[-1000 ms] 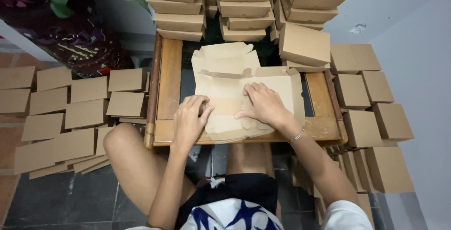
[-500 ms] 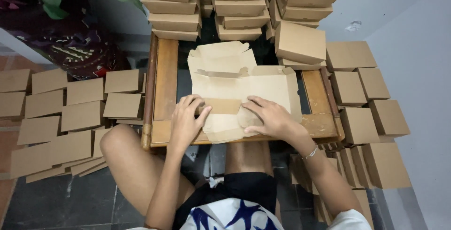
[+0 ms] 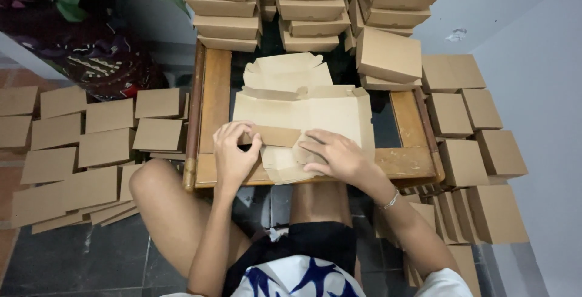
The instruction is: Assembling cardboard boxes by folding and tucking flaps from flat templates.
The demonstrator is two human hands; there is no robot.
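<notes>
Cardboard box blank (image 3: 315,115) lies flat on the wooden table (image 3: 400,160), front flap folding. My left hand (image 3: 233,151) pinches that flap; right hand (image 3: 333,154) presses open-palmed beside it. Uneven pressure could crease it crooked, or nudge the stacked boxes (image 3: 388,54) at one o'clock.

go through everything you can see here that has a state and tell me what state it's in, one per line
Flat tan cardboard box blank: unfolded on the wooden table, near flap bent up.
Left hand: fingers pinching the folded near flap.
Right hand: palm down, pressing the blank.
Finished brown cardboard boxes: closed, stacked behind the table.
Closed brown boxes on the right: assembled, in rows.
Flat brown cardboard sheets: unfolded, overlapping on the floor, left.
</notes>
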